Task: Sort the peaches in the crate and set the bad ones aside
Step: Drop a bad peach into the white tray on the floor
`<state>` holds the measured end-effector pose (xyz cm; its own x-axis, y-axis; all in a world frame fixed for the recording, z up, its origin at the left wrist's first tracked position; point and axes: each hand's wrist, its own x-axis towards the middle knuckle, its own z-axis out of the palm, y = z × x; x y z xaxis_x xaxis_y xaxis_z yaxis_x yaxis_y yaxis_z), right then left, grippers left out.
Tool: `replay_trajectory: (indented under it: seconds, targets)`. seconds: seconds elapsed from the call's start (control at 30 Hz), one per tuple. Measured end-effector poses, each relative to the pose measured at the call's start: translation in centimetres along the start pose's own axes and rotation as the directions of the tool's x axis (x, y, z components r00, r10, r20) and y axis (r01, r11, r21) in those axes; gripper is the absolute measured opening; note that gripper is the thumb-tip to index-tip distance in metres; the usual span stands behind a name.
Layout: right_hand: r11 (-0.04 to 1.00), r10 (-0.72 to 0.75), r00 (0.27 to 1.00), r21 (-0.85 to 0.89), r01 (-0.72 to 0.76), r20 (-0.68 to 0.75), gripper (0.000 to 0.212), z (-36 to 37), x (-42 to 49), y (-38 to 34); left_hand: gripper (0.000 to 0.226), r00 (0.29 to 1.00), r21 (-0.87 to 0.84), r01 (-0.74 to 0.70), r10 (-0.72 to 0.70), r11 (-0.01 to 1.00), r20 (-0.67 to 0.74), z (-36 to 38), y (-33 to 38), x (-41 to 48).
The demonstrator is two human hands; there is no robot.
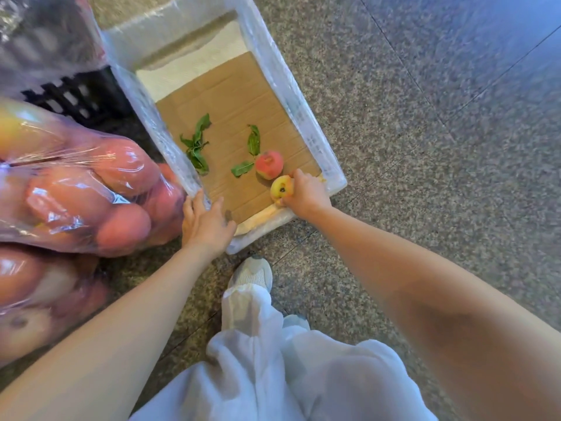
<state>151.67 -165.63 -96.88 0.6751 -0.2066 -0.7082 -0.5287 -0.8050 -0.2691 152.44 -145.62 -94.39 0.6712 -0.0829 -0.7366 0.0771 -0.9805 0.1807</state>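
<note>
A white plastic-lined crate (303, 117) lies on the floor, its bottom covered by brown cardboard (230, 98). Two peaches lie near its front right corner. The red peach (269, 164) sits free on the cardboard. My right hand (306, 192) grips the yellow-green peach (280, 188), which shows a dark spot, just in front of the red one. My left hand (206, 220) grips the crate's front left corner, thumb inside and fingers over the rim. Several green leaves (197, 144) lie scattered on the cardboard.
Clear plastic bags full of peaches (76, 189) fill the left side, close to the camera. A black slatted crate (76, 95) stands behind them. Speckled stone floor (425, 147) stretches to the right. My white shoe (252, 273) and trouser leg are just below the crate.
</note>
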Motion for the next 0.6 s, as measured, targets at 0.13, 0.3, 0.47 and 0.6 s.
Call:
replay_trajectory:
  seconds: [0.13,0.3,0.47,0.6]
  targets:
    - [0.985,-0.102,0.995,0.135,0.103,-0.014,0.040,-3.9,-5.1,-1.6,0.047,0.997,-0.055,-0.078,0.076,0.995,-0.029,-3.4,1.5,-4.8]
    - [0.916,-0.212,0.968,0.316,0.245,-0.138,0.020,-11.4,-15.3,-5.8,0.030,0.946,-0.183,-0.217,0.160,0.959,-0.281,-11.7,5.1,-16.0]
    - [0.850,-0.282,0.933,0.393,0.351,-0.225,0.018,-23.0,-29.1,-12.4,0.024,0.850,-0.162,-0.373,0.266,0.914,-0.455,-23.1,7.8,-29.7]
    - [0.788,-0.373,0.870,0.385,0.480,-0.322,0.018,-32.3,-39.9,-18.9,0.028,0.747,-0.133,-0.459,0.300,0.879,-0.592,-32.7,8.3,-40.4]
